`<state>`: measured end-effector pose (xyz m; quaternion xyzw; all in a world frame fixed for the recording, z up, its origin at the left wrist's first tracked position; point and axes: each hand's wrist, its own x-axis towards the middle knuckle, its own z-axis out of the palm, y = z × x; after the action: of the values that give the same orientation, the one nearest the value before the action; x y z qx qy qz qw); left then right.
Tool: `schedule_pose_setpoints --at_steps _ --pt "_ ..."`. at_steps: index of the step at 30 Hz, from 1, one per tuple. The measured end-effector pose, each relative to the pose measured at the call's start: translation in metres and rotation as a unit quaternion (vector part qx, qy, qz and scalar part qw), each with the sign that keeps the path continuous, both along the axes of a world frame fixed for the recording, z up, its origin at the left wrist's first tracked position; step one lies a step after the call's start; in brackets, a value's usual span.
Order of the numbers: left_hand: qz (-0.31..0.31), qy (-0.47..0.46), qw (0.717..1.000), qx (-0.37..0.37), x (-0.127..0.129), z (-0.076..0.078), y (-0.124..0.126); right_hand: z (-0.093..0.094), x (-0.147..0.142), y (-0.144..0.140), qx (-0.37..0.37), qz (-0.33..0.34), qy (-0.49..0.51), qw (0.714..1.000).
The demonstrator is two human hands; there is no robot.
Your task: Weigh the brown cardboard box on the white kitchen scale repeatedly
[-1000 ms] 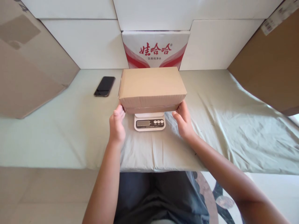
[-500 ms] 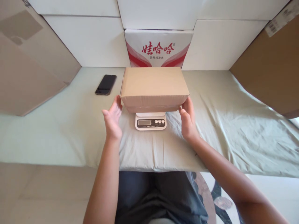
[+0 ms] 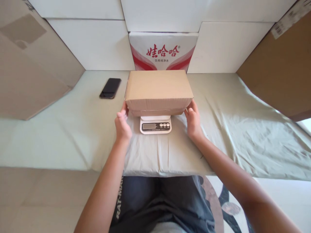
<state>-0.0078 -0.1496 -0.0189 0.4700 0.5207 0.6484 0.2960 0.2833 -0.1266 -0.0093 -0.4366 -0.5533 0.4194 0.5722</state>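
While a closed brown cardboard box [image 3: 159,92] sits on the small white digital kitchen scale [image 3: 155,124], both of the person's hands flank its near corners. The left hand [image 3: 122,124] has its fingers [image 3: 120,114] lightly curled against the lower left corner, and the right hand [image 3: 193,121] mirrors it on the lower right; both touch the cardboard without clamping it, so the box's weight seems to rest on the scale rather than in the hands. The box overhangs the platform all round, which likely explains the steadying touch, and only the scale's display and buttons show beneath its front edge. A pale green cloth-covered worktop [image 3: 230,129] carries everything. A black smartphone [image 3: 110,88] lies well to the left, and a red-and-white printed carton [image 3: 163,51] stands just behind the box
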Motion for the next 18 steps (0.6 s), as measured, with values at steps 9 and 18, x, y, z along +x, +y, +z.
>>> schedule_pose_setpoints --at_steps 9,18 --pt "-0.003 -0.022 1.000 0.020 0.008 0.002 0.001 -0.006 0.001 0.003 0.021 0.008 -0.011 1.000" --pt "-0.021 -0.036 0.996 0.084 0.012 0.008 -0.008 0.003 -0.005 0.000 0.047 0.015 0.016 0.999"
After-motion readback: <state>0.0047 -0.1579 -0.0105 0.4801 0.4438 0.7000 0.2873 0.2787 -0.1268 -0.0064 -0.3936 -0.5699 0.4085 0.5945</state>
